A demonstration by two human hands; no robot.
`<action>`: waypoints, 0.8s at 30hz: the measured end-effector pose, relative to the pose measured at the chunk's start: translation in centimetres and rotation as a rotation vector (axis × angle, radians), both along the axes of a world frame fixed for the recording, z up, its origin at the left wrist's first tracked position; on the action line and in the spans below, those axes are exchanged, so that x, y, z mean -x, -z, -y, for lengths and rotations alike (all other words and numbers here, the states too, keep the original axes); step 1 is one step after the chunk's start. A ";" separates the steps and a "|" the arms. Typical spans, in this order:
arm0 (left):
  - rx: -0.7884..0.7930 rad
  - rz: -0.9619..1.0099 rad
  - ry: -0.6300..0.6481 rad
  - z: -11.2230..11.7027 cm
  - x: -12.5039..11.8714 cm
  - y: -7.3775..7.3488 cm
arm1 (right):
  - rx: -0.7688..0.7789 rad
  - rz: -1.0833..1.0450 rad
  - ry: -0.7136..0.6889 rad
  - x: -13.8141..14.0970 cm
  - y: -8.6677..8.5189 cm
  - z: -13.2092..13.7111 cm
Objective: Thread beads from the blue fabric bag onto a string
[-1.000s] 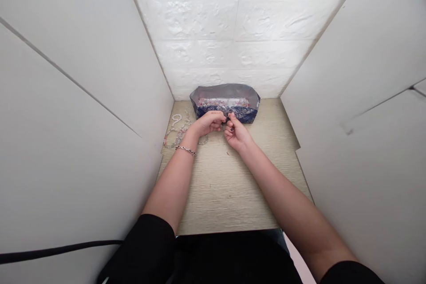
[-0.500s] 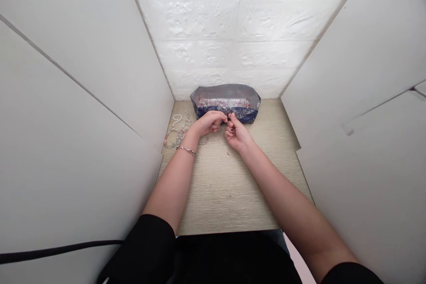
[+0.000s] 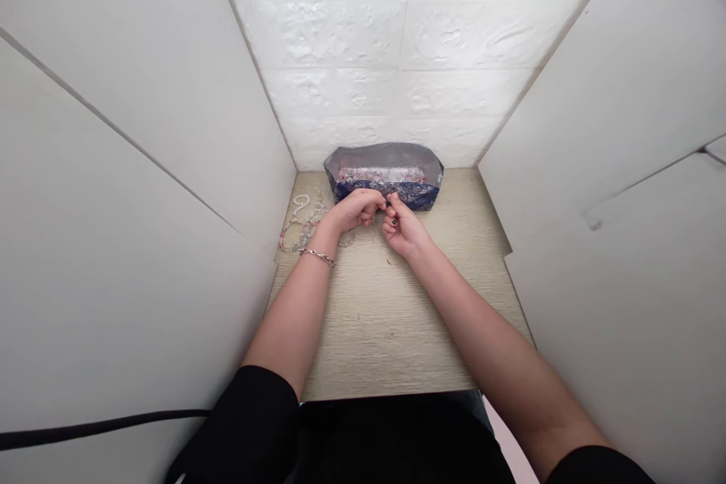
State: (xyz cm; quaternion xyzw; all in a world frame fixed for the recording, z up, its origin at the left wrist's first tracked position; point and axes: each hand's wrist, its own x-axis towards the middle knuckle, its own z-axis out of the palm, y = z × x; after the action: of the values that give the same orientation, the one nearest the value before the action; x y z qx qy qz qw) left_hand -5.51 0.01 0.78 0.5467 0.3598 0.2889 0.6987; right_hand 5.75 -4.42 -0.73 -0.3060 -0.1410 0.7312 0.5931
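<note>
My left hand (image 3: 358, 209) and my right hand (image 3: 404, 227) meet fingertip to fingertip, just in front of a blue patterned bag (image 3: 417, 195). Both are closed in a pinch. Whatever lies between the fingertips is too small to make out. The bag stands open at the top, and many small pink and white beads (image 3: 371, 175) show inside it. Part of a strand of clear beads (image 3: 347, 239) lies on the tabletop below my left hand, partly covered by it.
Several beaded strands (image 3: 295, 231) lie at the left of the wooden tabletop (image 3: 391, 325). A tiny brown scrap (image 3: 389, 262) rests near the middle. White panels (image 3: 187, 91) rise on both sides, with a white brick-pattern wall (image 3: 368, 38) behind.
Almost nothing differs. Both hands keep their pinch in front of the bag, with only a very slight shift of the right fingers.
</note>
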 end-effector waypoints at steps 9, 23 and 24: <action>0.011 -0.001 0.001 -0.2 -0.1 0.3 | -0.012 0.009 -0.015 -0.1 0.1 0.0; 0.065 0.022 0.007 -0.1 0.0 0.1 | 0.008 0.029 0.006 0.0 0.0 0.1; 0.066 0.018 0.006 -0.1 0.0 0.1 | 0.007 0.031 0.003 0.0 0.0 0.1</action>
State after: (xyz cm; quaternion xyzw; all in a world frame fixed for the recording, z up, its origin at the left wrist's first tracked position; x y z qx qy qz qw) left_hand -5.50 0.09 0.67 0.5216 0.3611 0.2799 0.7205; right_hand 5.72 -4.51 -0.77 -0.3193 -0.1473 0.7262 0.5908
